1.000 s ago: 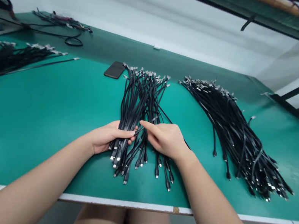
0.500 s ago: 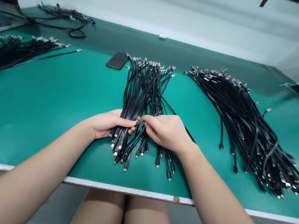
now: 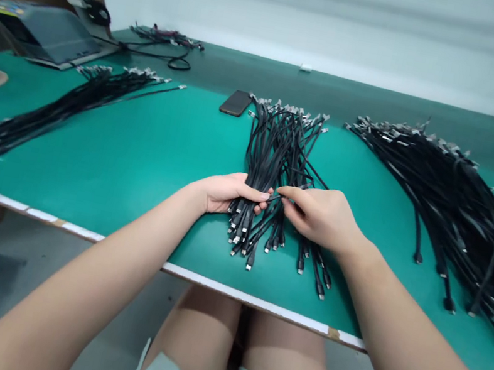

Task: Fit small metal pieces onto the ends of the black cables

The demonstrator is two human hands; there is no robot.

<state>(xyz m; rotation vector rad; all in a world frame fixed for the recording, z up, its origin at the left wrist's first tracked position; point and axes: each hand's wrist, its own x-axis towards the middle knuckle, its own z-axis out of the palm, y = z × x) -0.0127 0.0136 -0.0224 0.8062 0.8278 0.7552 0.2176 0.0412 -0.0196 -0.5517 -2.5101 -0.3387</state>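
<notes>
A bundle of black USB cables lies in the middle of the green table, silver plugs at its far end and small metal-tipped connectors at its near end. My left hand is closed round part of this bundle close to the near connectors, thumb on top. Just to its right, my right hand pinches a single black cable between thumb and fingertips, and that cable reaches to my left thumb. Several more cables spread out below and beside my right hand. Its lower fingers are partly hidden.
On the right lies a larger heap of black cables; on the left, a thinner bundle. A dark phone rests behind the middle bundle. A grey machine and tangled leads are at the back left. The table's white edge runs in front.
The camera view has swung left, so everything appears further right and the grey machine shows. Both hands keep almost the same hold on the cables.
</notes>
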